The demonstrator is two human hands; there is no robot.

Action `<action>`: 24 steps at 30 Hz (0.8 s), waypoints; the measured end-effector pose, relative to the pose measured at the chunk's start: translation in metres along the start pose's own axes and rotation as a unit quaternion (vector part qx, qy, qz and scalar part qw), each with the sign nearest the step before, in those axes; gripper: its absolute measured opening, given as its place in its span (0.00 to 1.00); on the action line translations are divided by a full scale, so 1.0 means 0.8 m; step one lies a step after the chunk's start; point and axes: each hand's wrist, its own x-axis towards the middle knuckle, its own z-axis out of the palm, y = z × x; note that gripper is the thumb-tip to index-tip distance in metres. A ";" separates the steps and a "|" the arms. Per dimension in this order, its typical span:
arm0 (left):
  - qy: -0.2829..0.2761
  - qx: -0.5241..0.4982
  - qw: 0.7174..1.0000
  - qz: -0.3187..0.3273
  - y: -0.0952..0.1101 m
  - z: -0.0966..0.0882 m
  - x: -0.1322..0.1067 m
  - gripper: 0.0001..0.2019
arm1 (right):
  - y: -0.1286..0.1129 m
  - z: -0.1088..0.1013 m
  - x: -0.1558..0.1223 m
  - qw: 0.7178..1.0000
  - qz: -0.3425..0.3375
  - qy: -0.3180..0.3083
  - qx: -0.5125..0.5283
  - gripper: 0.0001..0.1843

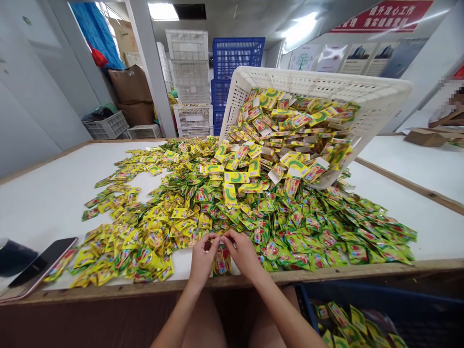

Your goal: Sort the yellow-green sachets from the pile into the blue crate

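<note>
Left hand [203, 255]: fingers curled; cannot tell whether they grip.
Right hand [244, 252]: curled, fingertips close beside the left's; grip also unclear.
Packet [222, 262]: between both hands, just nearer than their fingertips, at the table [61, 183]'s near edge.

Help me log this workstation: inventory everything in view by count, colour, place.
table: one, white, foreground
nearest packet: one, mostly green, table's front edge
other packets: countless, yellow and green, across table
basket: one, white, tipped over table
boxes: countless, yellow and green, spilling from basket
phone: one, dark, table left
container: one, dark, far left
bin: one, blue, below table right
crates: several, white and blue, behind table
cartons: several, brown, back left, far right
sheet: one, blue, upper left
banner: one, red, upper right
posters: several, mixed, right wall
person: one, blurred, right edge
left hand, right hand: two, bare, at nearest packet
</note>
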 end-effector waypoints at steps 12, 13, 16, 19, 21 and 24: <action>-0.026 -0.052 0.998 -0.009 -0.020 -0.003 -0.011 0.07 | 0.010 0.015 -0.031 0.978 0.018 0.021 0.208 0.07; -0.026 -0.051 0.998 -0.012 -0.020 -0.003 -0.011 0.07 | 0.010 0.015 -0.031 0.977 0.021 0.020 0.211 0.07; -0.013 -0.046 0.999 -0.017 -0.020 -0.003 -0.015 0.10 | 0.011 0.016 -0.032 0.974 0.028 0.021 0.223 0.06; 0.005 -0.042 0.999 -0.013 -0.021 -0.002 -0.020 0.13 | 0.012 0.017 -0.033 0.971 0.037 0.027 0.233 0.08; 0.008 -0.029 0.999 -0.013 -0.022 -0.002 -0.021 0.12 | 0.011 0.016 -0.033 0.973 0.034 0.036 0.224 0.09; 0.005 -0.016 1.000 -0.018 -0.023 -0.004 -0.020 0.09 | 0.010 0.014 -0.033 0.976 0.020 0.046 0.212 0.08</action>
